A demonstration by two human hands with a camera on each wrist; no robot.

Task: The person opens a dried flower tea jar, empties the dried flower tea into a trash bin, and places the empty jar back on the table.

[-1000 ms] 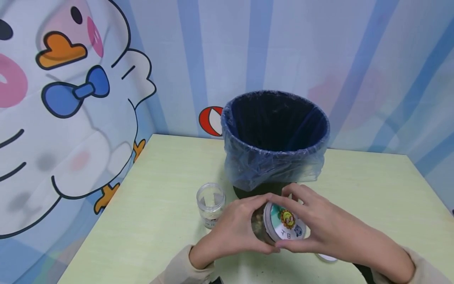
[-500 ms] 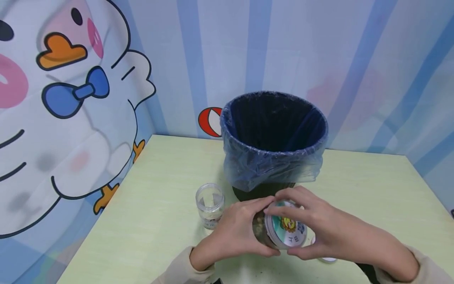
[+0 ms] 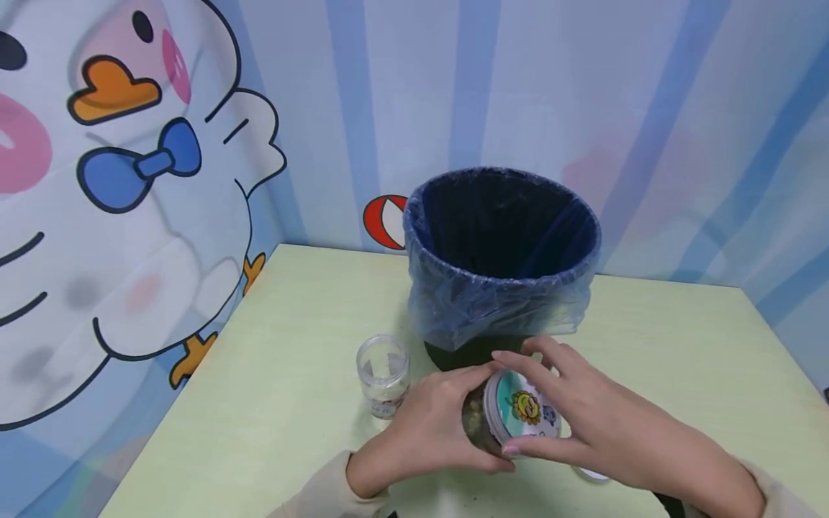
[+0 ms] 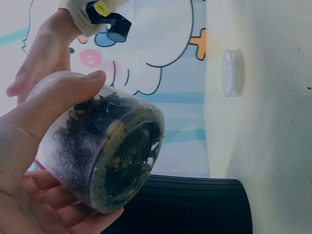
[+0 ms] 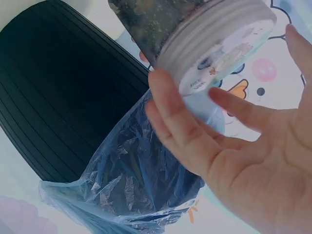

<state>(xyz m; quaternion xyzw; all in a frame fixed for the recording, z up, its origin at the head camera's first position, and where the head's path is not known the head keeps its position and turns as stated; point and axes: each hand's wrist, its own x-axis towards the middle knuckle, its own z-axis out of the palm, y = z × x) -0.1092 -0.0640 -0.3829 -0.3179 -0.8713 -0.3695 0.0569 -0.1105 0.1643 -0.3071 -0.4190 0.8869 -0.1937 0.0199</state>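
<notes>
In the head view my left hand (image 3: pixel 434 421) grips the body of a clear jar (image 3: pixel 476 417) tilted over the table. Dark dried bits with yellowish pieces show through its wall and base in the left wrist view. Its lid (image 3: pixel 526 410) bears a green-and-white label with a smiling flower and faces right. My right hand (image 3: pixel 583 410) spans that lid, thumb at the lower edge and fingers at the upper one. The right wrist view has the fingertips (image 5: pixel 163 80) beside the lid's rim, the hold looking loose.
Behind the hands stands a dark bin (image 3: pixel 479 351) lined with a blue plastic bag (image 3: pixel 499 309). An uncovered clear jar (image 3: pixel 383 374) is left of my left hand. A white lid (image 3: pixel 592 475) lies on the table (image 3: pixel 311 324), partly behind my right forearm. Printed cloth walls enclose the back and left.
My right hand shifts down around the lid, then back up. The lid's printed picture has turned slightly counterclockwise since a second ago. My left hand keeps its hold on the jar.
</notes>
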